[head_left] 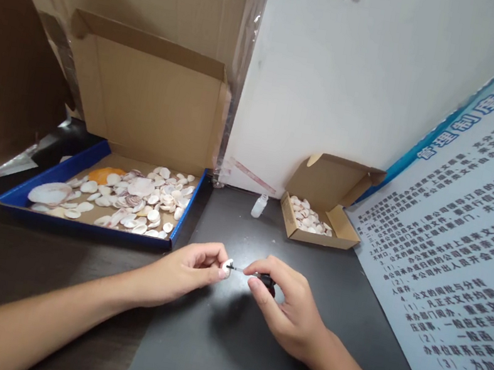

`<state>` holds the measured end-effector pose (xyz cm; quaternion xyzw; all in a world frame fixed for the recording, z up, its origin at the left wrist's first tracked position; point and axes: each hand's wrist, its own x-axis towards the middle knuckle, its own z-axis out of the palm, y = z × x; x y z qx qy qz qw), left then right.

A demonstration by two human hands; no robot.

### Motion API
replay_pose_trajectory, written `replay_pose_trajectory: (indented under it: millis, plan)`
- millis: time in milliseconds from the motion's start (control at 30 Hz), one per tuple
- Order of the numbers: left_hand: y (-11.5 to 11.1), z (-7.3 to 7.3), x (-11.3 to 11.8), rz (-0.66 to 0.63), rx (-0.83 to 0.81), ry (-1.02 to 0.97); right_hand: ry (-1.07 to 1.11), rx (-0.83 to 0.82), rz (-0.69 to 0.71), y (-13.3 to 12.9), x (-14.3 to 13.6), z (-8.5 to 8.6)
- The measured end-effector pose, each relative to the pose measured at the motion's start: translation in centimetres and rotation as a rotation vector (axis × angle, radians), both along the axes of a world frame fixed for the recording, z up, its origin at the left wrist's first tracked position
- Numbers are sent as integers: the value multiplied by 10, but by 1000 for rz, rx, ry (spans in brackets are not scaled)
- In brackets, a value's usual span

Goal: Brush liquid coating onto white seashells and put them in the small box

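Between thumb and fingers, my left hand (194, 268) pinches a small white shell (226, 268) with a dark mark on it. My right hand (286, 303) grips the black cap of a small applicator brush (266, 280). Its thin stem points left, and the tip meets the shell or lies just in front of it. Beyond both hands, a small translucent bottle (259, 206) stands on the dark table without a cap. The fingers hide part of the shell and part of the cap.
At the back left, a blue-sided open box (91, 225) contains many shells, including an orange one (106, 174). A smaller cardboard box (321, 239) with shells sits at the back right. Behind them rises a white panel (323, 77); a printed poster (471, 237) leans along the right.
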<state>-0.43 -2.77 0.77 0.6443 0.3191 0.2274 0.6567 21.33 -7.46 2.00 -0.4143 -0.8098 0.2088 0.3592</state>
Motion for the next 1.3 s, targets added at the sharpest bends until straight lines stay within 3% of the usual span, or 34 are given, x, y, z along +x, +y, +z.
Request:
replay_pose_trajectory:
  millis: [133, 333, 600, 700, 900, 1067, 1200, 1300]
  plan:
    - [0, -1, 0, -2, -23, -9, -16, 19, -57, 1, 0, 2]
    - [1, -6, -1, -2, -57, -19, 8, 34, 23, -1, 3, 3]
    - [0, -2, 0, 18, -115, -27, -16, 43, -25, -1, 3, 3]
    - [1, -2, 0, 18, -94, -31, -31, 38, 14, -1, 2, 3]
    - [1, -2, 0, 21, -33, 20, -60, 42, -49, 0, 2, 3]
    - [-1, 1, 0, 21, -16, 21, -26, 21, 22, -2, 2, 3]
    - [-2, 2, 0, 29, -32, 7, -34, 10, -84, -2, 1, 2]
    - [-2, 1, 0, 35, -50, -4, -9, 10, -75, -2, 1, 2]
